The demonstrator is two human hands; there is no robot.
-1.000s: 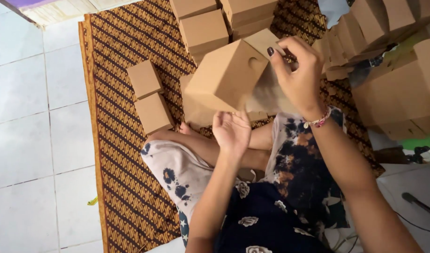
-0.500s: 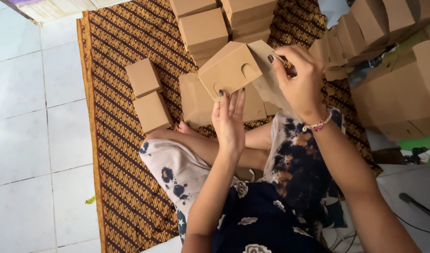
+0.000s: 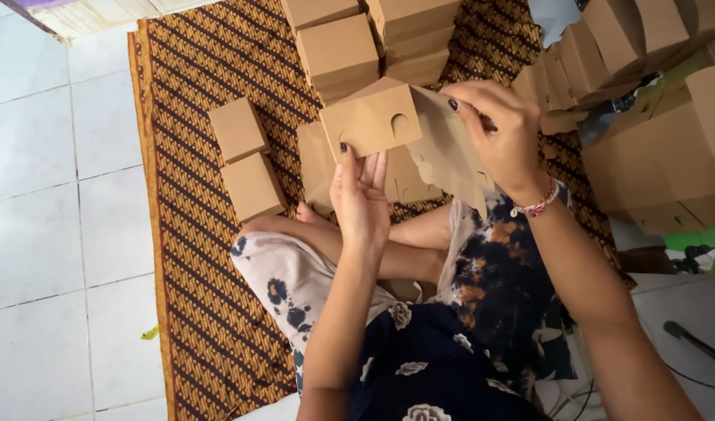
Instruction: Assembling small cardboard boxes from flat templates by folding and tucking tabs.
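Held box: plain brown cardboard box (image 3: 370, 118), half folded, with a half-round notch cut in its front panel, up in the air over the lap, above the mat, between both hands.
Loose flap: one wide brown cardboard flap (image 3: 449, 152) hangs open off the box's right side, slanting down toward the knee.
Left hand (image 3: 360, 195): palm up, fingers straight and spread, fingertips touching the box's lower edge; flat against it, not curled round.
Right hand (image 3: 497, 134): fingers bent, pinching the flap's top edge near the box corner; dark nail polish, beaded pink and white bracelet (image 3: 535, 206) at the wrist.
Hands relation: apart, one each side of the box, both on it.
Flat blanks: brown die-cut cardboard sheets (image 3: 320, 164) lie on the mat right behind the held box, partly hidden by it.
Finished boxes left: two small closed brown cardboard cubes (image 3: 244, 160) side by side on the mat, left of the hands, well apart from the held box.
Stack top: bigger closed brown boxes (image 3: 338, 48) piled at the far edge of the mat.
Stack right: row of brown boxes (image 3: 669, 164) at right, some leaning, near the right arm.
Mat: brown and black patterned woven mat (image 3: 194, 257) on white tiled floor (image 3: 53, 234).
Person: sits cross-legged on the mat, floral light and dark clothing.
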